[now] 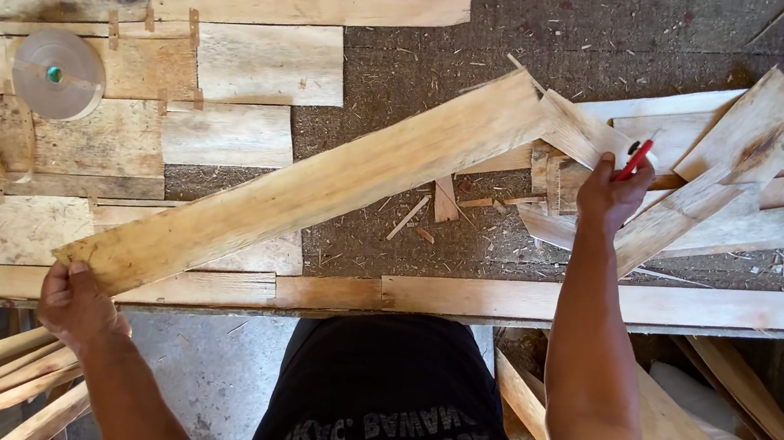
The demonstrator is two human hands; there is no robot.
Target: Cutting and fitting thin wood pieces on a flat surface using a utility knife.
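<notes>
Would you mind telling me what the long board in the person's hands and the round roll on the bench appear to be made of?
The long board, held at its near end by the left hand, looks like raw, unfinished wood: pale yellow, visible grain, rough edges. The round roll seems to be pale tan tape or paper wound on a green core; which of the two is unclear. The right hand holds a red pen-like tool, probably plastic.

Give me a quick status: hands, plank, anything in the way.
Left hand grips long plank at near end. Right hand holds red tool among veneer scraps.
</notes>
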